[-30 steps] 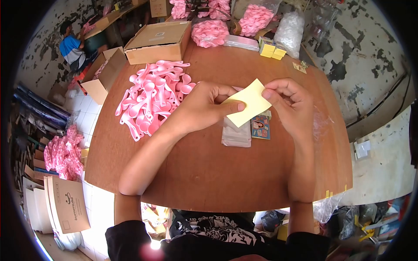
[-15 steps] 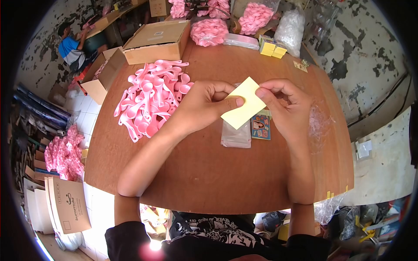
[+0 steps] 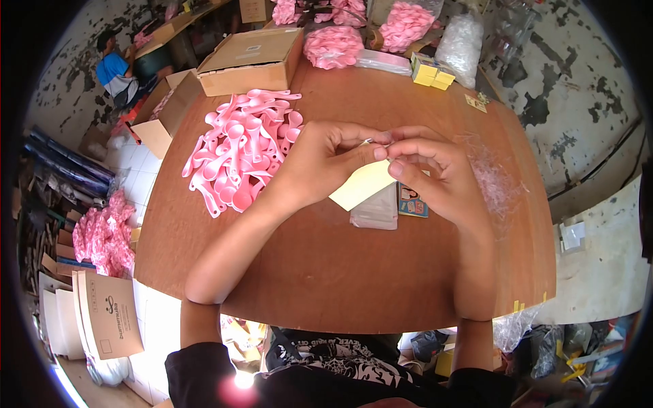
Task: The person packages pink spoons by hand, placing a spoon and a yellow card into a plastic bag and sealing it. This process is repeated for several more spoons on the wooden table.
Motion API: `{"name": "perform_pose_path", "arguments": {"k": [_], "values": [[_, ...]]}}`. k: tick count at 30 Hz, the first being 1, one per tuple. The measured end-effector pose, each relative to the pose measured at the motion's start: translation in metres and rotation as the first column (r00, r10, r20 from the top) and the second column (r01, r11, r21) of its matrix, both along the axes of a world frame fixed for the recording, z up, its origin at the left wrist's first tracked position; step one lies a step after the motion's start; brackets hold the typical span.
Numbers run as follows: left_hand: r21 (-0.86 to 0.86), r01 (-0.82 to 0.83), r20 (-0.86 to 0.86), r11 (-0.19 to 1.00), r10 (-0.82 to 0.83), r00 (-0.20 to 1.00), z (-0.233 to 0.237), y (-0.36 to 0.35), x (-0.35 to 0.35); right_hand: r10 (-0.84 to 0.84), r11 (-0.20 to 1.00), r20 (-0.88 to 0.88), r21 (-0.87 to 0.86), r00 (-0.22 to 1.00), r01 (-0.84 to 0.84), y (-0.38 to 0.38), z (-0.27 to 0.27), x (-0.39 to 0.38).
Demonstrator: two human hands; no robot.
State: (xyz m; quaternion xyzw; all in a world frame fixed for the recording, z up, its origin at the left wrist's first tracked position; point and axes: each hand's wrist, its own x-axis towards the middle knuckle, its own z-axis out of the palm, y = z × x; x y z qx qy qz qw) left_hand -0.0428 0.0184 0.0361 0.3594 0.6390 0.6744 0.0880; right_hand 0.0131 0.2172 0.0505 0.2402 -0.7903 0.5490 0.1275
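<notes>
A small yellow sheet of paper is tilted above the table between my hands. My left hand pinches its upper left part, with the thumb on the near face. Closed at the sheet's upper right edge is my right hand, its fingertips meeting those of the left. Something small and shiny shows by the left fingertips, too small to name. Below the sheet lie a stack of clear plastic bags and a blue printed card, partly hidden by my right hand.
Pink plastic spoons lie heaped left on the brown table. Behind them stands a cardboard box. Small yellow boxes and bagged pink items line the back. Plastic scraps lie right. A person sits far left.
The yellow sheet has turned and tipped, its lower corner now further left. My right fingers have moved in against the left fingertips at its top edge. The view has shifted slightly.
</notes>
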Motion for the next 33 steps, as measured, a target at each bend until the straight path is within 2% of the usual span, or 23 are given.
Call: {"name": "perform_pose_path", "arguments": {"k": [1,3,7,9,10,11,12,13,14,15,16,18,19,20,21,22,24,27,31,33], "values": [[-0.028,-0.007,-0.026,1.000,0.006,1.000,0.000,-0.001,0.000,0.004,1.000,0.002,-0.001,1.000,-0.004,0.002,0.000,0.000],[-0.021,-0.018,-0.041,1.000,0.017,0.999,0.000,0.000,0.002,0.113,0.989,0.129,0.084,0.985,-0.124,0.006,0.003,0.001],[-0.043,-0.026,-0.120,0.999,0.020,0.993,-0.004,0.003,0.002,0.131,0.967,0.199,0.188,0.971,-0.169,-0.001,0.004,0.008],[-0.049,0.013,-0.110,0.999,-0.018,0.994,-0.001,0.002,0.004,0.077,0.939,0.442,0.270,0.894,-0.215,-0.003,0.005,0.010],[-0.052,0.052,-0.101,0.997,-0.057,0.993,-0.001,0.002,0.005,0.080,0.938,0.444,0.269,0.892,-0.218,-0.001,-0.001,0.008],[0.034,0.049,-0.279,0.998,-0.037,0.960,-0.008,0.004,0.001,0.083,0.932,0.364,0.301,0.928,-0.202,0.003,-0.011,0.003],[0.034,0.042,-0.276,0.999,-0.031,0.961,-0.002,0.000,0.003,0.089,0.925,0.281,0.332,0.956,-0.184,0.004,-0.016,-0.001],[-0.080,-0.018,-0.378,0.997,-0.013,0.926,0.010,-0.006,0.006,0.098,0.923,0.283,0.332,0.954,-0.193,-0.001,-0.013,0.000],[-0.189,-0.091,-0.474,0.978,-0.010,0.881,0.016,-0.014,0.008,0.104,0.980,0.225,0.143,0.969,-0.138,-0.010,-0.006,0.002],[-0.204,-0.200,-0.596,0.958,0.041,0.802,0.014,-0.021,0.001,0.099,0.994,0.169,-0.056,0.981,-0.090,-0.019,-0.004,0.003],[-0.206,-0.214,-0.593,0.955,0.052,0.804,0.026,-0.029,0.005,0.114,0.993,0.172,-0.058,0.978,-0.106,-0.029,-0.006,0.003],[-0.258,-0.369,-0.391,0.893,0.253,0.885,0.054,-0.048,0.011,-0.204,0.949,-0.060,-0.256,0.977,0.182,-0.047,-0.010,0.004],[-0.128,-0.517,-0.627,0.847,0.335,0.703,0.045,-0.056,-0.001,-0.239,0.944,-0.050,-0.245,0.970,0.220,-0.052,-0.015,0.001],[-0.125,-0.526,-0.628,0.842,0.343,0.699,0.047,-0.064,-0.005,-0.229,0.947,-0.053,-0.244,0.972,0.210,-0.059,-0.022,-0.003],[-0.141,-0.580,-0.631,0.802,0.379,0.677,0.051,-0.071,-0.007,-0.158,0.987,-0.093,0.008,0.983,0.159,-0.067,-0.030,-0.008],[-0.157,-0.630,-0.634,0.760,0.411,0.655,0.054,-0.075,-0.007,-0.082,0.959,-0.116,0.262,0.990,0.110,-0.075,-0.039,-0.013],[-0.153,-0.629,-0.625,0.762,0.419,0.659,0.058,-0.078,-0.003,0.001,0.830,-0.216,0.545,0.976,0.120,-0.092,-0.063,-0.033],[-0.220,-0.610,-0.551,0.762,0.419,0.722,0.061,-0.077,0.001,0.046,0.881,-0.257,0.465,0.965,0.082,-0.113,-0.111,-0.084],[-0.139,-0.594,-0.593,0.793,0.413,0.691,0.053,-0.072,-0.002,0.056,0.862,-0.161,0.505,0.985,0.033,-0.145,-0.105,-0.107],[-0.103,-0.584,-0.605,0.805,0.415,0.679,0.050,-0.069,-0.004,0.088,0.949,-0.068,0.310,0.994,-0.063,-0.155,-0.100,-0.110]]}}
